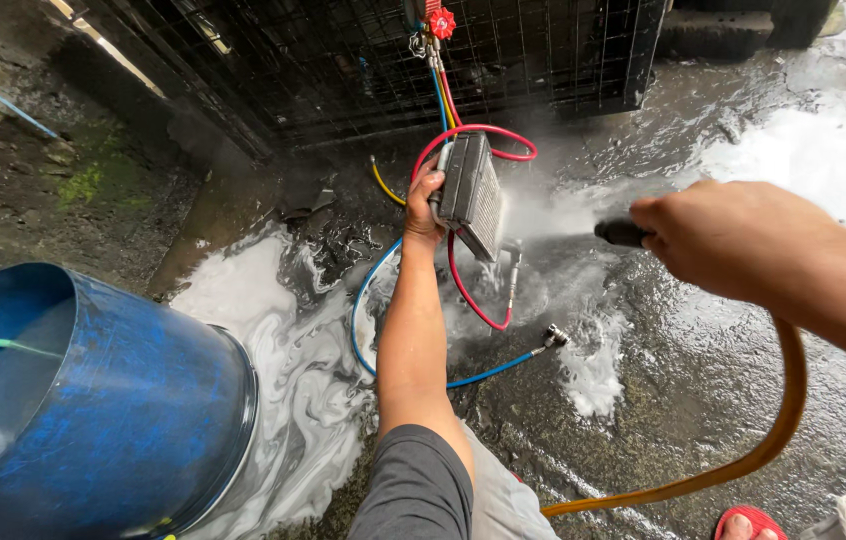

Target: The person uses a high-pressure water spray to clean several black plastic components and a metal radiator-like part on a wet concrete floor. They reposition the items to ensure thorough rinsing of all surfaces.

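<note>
Here left hand (pixel 424 203) grips finned coil (pixel 473 195); right hand (pixel 733 238) clutches spray nozzle (pixel 619 233); blue barrel (pixel 93 400) nearby.

barrel (pixel 93 410) left | finned coil (pixel 473 195) centre, before cage (pixel 343 60); hoses (pixel 463 300) beneath | nozzle (pixel 621 233) right

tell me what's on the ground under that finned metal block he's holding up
Under the finned block, held by the left hand, lie wet pavement, white foam and loops of red hose and blue hose. Spray mist hides the ground just right of it.
</note>
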